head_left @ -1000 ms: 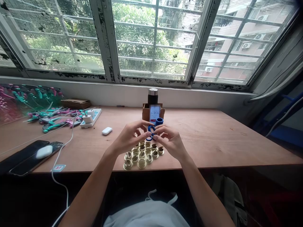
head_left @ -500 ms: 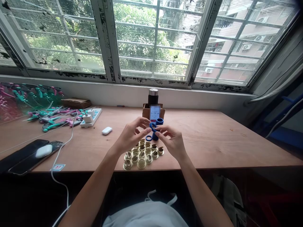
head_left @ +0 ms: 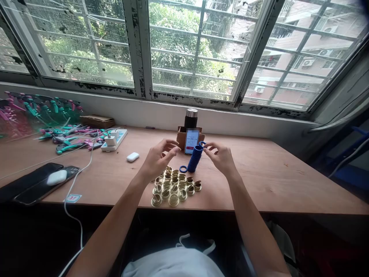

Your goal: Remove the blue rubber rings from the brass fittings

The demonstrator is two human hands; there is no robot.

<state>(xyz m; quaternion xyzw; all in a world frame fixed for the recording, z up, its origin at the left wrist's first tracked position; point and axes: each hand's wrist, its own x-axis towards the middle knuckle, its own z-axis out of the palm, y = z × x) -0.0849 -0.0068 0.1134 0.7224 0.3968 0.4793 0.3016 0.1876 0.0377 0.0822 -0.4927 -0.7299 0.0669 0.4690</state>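
A stack of blue rings (head_left: 195, 158) stands on the table in front of me, tilted slightly to the right. My right hand (head_left: 220, 157) pinches one blue ring (head_left: 202, 143) at the top right of that stack. To the left of the stack, my left hand (head_left: 160, 157) hovers with fingers loosely curved and nothing visible in them. One loose blue ring (head_left: 183, 169) lies flat at the stack's foot. Nearer to me sits a cluster of several gold-coloured round metal pieces (head_left: 173, 188); my left hand partly covers its far left side.
Behind the stack a phone showing a timer (head_left: 191, 141) leans on a cardboard box (head_left: 181, 137), with a black bottle (head_left: 190, 121) behind. On the left lie a white earbud case (head_left: 133, 157), a power strip (head_left: 115, 141), pliers (head_left: 67, 146), cables and dark phones (head_left: 31, 184).
My hands have separated. The blue ring that was between them has gone with my right hand to the stack's top. The view has shifted slightly.
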